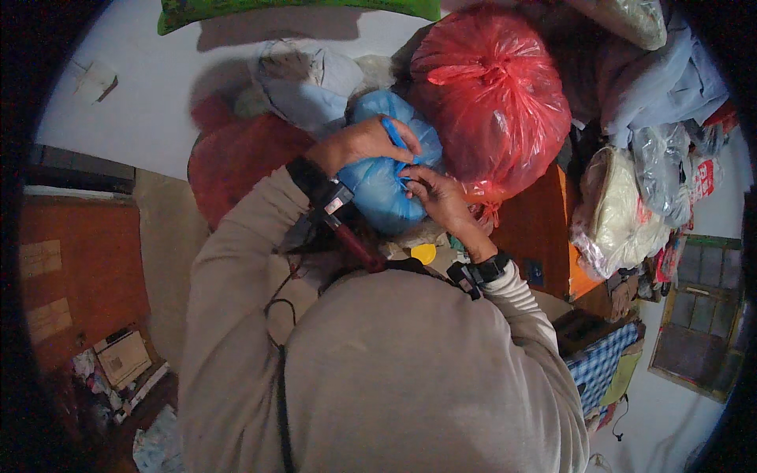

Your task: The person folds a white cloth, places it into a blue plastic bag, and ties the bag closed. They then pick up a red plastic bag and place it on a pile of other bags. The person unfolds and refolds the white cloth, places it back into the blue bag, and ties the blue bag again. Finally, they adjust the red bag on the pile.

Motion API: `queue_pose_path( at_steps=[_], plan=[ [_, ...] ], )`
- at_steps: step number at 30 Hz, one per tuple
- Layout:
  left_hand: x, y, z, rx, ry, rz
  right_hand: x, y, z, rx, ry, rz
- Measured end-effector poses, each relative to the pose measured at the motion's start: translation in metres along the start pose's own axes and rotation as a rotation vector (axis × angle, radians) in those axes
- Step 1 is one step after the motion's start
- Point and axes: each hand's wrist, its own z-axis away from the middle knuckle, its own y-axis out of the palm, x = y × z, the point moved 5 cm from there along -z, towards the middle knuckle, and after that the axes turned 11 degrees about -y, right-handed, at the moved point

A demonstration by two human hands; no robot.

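Observation:
A full blue plastic bag [378, 201] is in front of me at the middle. My left hand [367, 144] is closed on its gathered top, and a narrow blue end [392, 134] sticks up past the fingers. Just to the right, my right hand [443, 201] pinches the same bag near its neck, fingertips close to the left hand's. What fills the bag cannot be made out. Touching it on the right is a large, knotted red plastic bag [505, 102], bulging full.
A dark red bundle [244, 165] and a pale bag [311, 87] lie to the left. An orange-brown cabinet [532, 229] stands right, with clear plastic bags [623, 205] beyond it. A green package [300, 9] is at the top. A brown wooden door [87, 268] stands far left.

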Motion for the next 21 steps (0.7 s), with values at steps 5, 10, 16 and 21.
queue_pose_path(
  at_steps=[5, 10, 16, 21],
  plan=[
    [-0.003, 0.004, -0.006, 0.121, 0.321, -0.149, -0.005, -0.015, -0.008, 0.004, -0.092, 0.245],
    [-0.018, 0.019, 0.001, -0.169, 0.568, -0.434, -0.025, -0.036, -0.021, -0.258, -0.015, -0.057],
    [-0.030, 0.031, 0.003, -0.444, 0.737, -0.741, -0.065, -0.027, -0.032, -0.128, 0.121, -0.288],
    [-0.025, 0.023, 0.004, -0.507, 0.582, -0.739, -0.055, -0.034, -0.039, -0.031, 0.048, -0.054]
  ],
)
